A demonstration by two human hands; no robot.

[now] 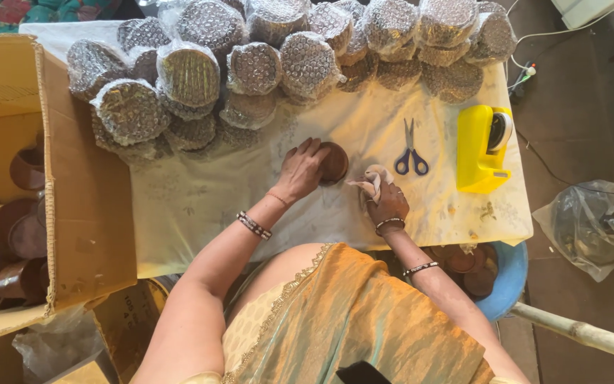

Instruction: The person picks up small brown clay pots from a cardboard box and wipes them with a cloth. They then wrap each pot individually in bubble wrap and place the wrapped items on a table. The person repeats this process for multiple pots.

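My left hand [300, 169] rests on a small brown clay cup [334, 163] standing on the cloth-covered table [193, 199], fingers curled around its near side. Just to the right, my right hand [387, 203] is closed on a crumpled pale cloth [369, 180] that sticks out toward the cup. Both wrists wear bangles.
A heap of bubble-wrapped round bundles [250, 67] fills the table's far side. Blue-handled scissors [411, 153] and a yellow tape dispenser [481, 148] lie to the right. An open cardboard box [72, 213] with brown cups stands at left. A blue tub [509, 281] holds more cups below right.
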